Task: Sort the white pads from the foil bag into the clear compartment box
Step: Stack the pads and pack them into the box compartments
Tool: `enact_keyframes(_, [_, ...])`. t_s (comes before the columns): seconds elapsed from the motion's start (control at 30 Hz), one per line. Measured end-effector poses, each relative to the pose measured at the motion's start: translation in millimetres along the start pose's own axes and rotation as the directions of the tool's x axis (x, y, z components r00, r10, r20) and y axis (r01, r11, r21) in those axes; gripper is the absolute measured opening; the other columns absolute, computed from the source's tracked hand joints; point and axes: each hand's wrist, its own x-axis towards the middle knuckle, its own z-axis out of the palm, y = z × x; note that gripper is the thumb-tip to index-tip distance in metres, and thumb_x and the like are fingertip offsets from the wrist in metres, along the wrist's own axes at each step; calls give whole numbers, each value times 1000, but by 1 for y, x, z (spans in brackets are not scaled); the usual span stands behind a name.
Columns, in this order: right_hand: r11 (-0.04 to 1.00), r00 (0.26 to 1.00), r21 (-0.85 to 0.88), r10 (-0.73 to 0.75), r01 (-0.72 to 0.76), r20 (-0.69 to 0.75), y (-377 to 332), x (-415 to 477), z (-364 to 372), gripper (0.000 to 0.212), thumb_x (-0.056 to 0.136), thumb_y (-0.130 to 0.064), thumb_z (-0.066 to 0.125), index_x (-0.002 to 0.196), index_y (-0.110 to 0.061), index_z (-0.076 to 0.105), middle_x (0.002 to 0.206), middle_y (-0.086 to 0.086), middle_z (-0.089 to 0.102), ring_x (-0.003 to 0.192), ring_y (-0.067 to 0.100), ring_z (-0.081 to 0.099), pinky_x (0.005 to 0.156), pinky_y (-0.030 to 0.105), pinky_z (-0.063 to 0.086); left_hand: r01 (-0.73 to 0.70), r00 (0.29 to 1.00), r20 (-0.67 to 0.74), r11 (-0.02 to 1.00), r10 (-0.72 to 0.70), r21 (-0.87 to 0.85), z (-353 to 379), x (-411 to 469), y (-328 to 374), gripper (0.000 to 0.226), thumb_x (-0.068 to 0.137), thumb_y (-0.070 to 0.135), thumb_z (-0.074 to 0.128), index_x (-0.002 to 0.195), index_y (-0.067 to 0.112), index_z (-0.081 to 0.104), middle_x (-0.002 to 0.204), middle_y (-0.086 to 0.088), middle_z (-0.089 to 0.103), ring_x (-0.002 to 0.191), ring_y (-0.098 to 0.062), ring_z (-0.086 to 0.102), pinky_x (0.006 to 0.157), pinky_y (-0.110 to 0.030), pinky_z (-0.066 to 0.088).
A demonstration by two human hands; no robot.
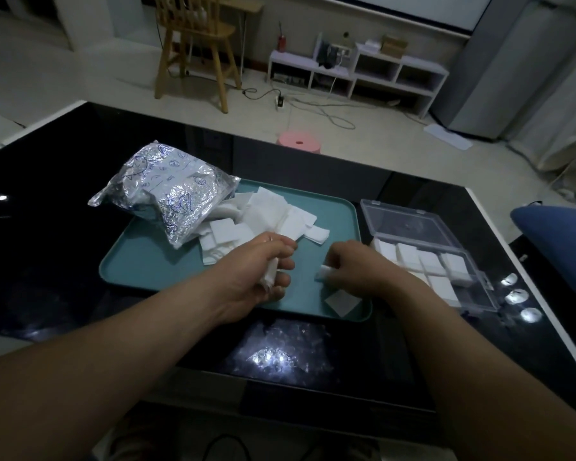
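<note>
Left hand (266, 261), mid-frame, grips a pad stack (269, 277) beside the foil bag (167, 191), loose pads (273, 211) heaped at its mouth on the teal tray (140, 267). Right hand (356, 264) pinches a small pad bundle (323, 272); far right, the clear compartment box (413, 217) sits open, sorted pads (408, 254) inside.

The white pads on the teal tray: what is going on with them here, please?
A person is sorting square white pads. The left hand grips a bunch of them above the teal plastic tray; the right hand pinches a few more. The crinkled silver foil bag lies on the tray's far left corner, a loose pile of pads beside it. The clear plastic compartment box stands open to the right, several compartments already filled.
</note>
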Motion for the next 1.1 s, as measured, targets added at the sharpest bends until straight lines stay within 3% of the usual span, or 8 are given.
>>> enact_keyframes(0.2, [775,999,631,-53,32,13,-12,-18,-12,29,87,-5,79,110,-11,63,96,13,71,71,13,63,63,29,50,-21,1000,-2,999,21,36,1,3,-4,16,97,30,69,99,21,57,83,-4,55,57,-13,50,48,-22,38])
enact_keyframes(0.3, [695,993,716,-115,61,27,-25,-27,-17,35,88,-3,77,117,-14,61,100,13,70,70,8,62,61,24,49,-33,998,49,998,31,49,4,-2,-1,37,87,49,75,96,21,53,76,1,52,56,-11,43,45,-21,30])
enact_keyframes(0.4, [760,970,629,-242,166,36,-38,-29,-9,37,83,-9,80,116,-15,63,93,6,72,71,7,62,61,26,49,-83,992,109,981,65,175,6,-7,-1,47,77,53,82,91,22,51,68,0,55,53,-10,41,46,-21,24])
enact_keyframes(0.57, [830,980,533,-199,164,9,-21,-32,-20,58,85,-24,85,133,-32,54,106,-5,72,90,10,70,76,27,57,-67,998,13,992,66,106,5,-8,6,19,99,12,58,91,24,47,79,-12,63,55,-18,60,43,-18,35])
enact_keyframes(0.67, [983,989,113,-144,147,-36,7,-36,-33,44,89,-23,80,125,-38,57,120,-17,65,102,5,64,79,20,50,-65,998,-4,996,65,-60,0,-10,17,17,102,3,45,104,20,44,93,-17,70,64,-24,68,46,-25,49])
enact_keyframes(0.83, [928,967,-284,-200,239,161,11,-41,-10,59,85,-23,79,137,-38,56,133,-6,58,120,20,54,99,35,48,-31,993,107,986,49,-164,-14,-11,26,43,96,-2,52,127,27,57,81,-7,59,67,-17,55,55,-28,51])
enact_keyframes(1.0, [888,968,-390,-197,244,155,13,-32,-5,36,91,-41,72,124,-31,60,125,1,57,116,24,51,91,34,44,-27,996,73,975,45,-219,-24,-12,31,18,94,7,58,97,24,61,76,-1,55,68,-16,56,52,-23,47])
enact_keyframes(1.1, [924,972,-320,-159,208,171,15,-31,-3,28,90,-42,71,109,-26,58,117,4,59,105,25,56,82,35,45,-88,995,-55,976,79,-201,-29,-9,31,26,93,-1,53,105,21,62,73,-3,57,62,-16,54,45,-20,41])
